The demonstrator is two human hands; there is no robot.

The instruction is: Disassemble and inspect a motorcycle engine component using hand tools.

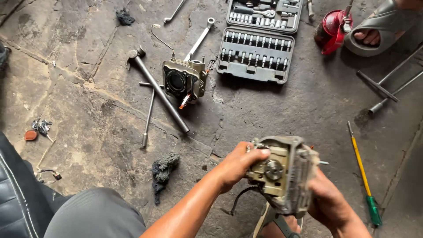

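Both hands grip one metal engine part [282, 174], held above the cracked stone floor [88, 110] near the lower edge of view; the left hand [240, 165] is clenched on its left side, thumb laid across the top, and the right hand [328, 200] clasps its right side from below; a round gear on the part faces the camera, and a black wire hangs beneath it. Further off on the floor lies a second engine part [185, 80], touching a long wrench [199, 39]; just beside it rest a long bar [158, 90] and a thinner rod [147, 117]; an open grey socket case [260, 39] sits well behind; a dark rag [164, 169] lies left of the hands; a yellow screwdriver [362, 174] lies to the right; keys [38, 128] sit at far left; another person's sandalled foot [379, 31] shows at top right beside a red can [332, 30].
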